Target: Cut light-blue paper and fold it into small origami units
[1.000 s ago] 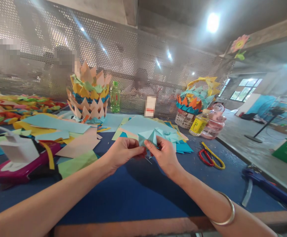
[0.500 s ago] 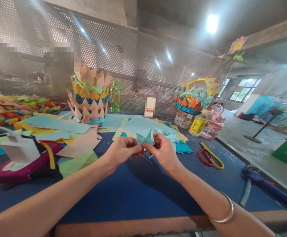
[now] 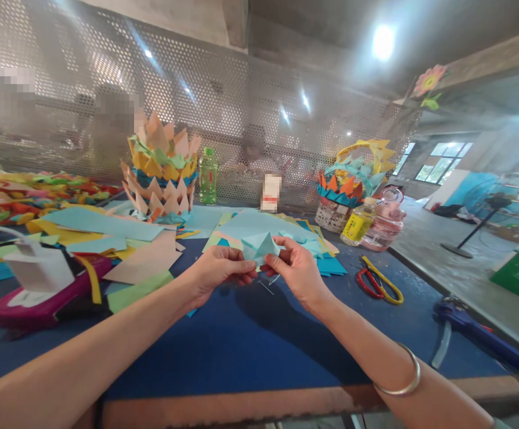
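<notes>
now, against the earlier views, the folded pale blue paper point(image 3: 257, 245) sits slightly further left of the right thumb, suggesting an adjusted grip. it is above the table point(image 3: 223, 357), between both hands: the left hand point(image 3: 223, 267) pinches its lower left, the right hand point(image 3: 298, 271) its right. counted: one held piece, two petalled paper structures point(image 3: 158, 193), one green bottle point(image 3: 208, 177), one blue glue gun point(image 3: 470, 325).

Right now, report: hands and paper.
Left hand, right hand: both pinching folded light-blue paper. Paper held above blue tabletop. Scissors off right, clear of hands.
</notes>
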### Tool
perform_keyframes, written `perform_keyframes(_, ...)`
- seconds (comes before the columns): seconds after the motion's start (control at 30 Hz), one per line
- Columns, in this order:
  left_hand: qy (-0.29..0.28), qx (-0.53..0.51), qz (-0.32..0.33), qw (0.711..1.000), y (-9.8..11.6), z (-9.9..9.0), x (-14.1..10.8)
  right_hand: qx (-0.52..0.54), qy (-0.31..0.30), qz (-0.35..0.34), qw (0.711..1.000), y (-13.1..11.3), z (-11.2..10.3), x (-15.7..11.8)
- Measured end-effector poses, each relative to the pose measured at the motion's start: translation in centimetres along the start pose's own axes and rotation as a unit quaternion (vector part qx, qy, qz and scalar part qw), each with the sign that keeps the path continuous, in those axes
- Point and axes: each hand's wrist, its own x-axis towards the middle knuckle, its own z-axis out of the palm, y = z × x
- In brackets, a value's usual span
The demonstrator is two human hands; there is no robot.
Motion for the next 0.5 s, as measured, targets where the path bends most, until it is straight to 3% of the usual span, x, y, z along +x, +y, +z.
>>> perform_keyframes(0.23,0.014,0.018,0.007,1.0,-0.31,-0.2,0.32,-0.053,-0.008,-0.005,0.999,0.48,-0.08,0.07)
perform_keyframes(0.5,0.026,0.051,0.014,0.998,-0.13,0.02,0.11,-0.087,0.045,-0.035,0.995,0.23,-0.03,0.07)
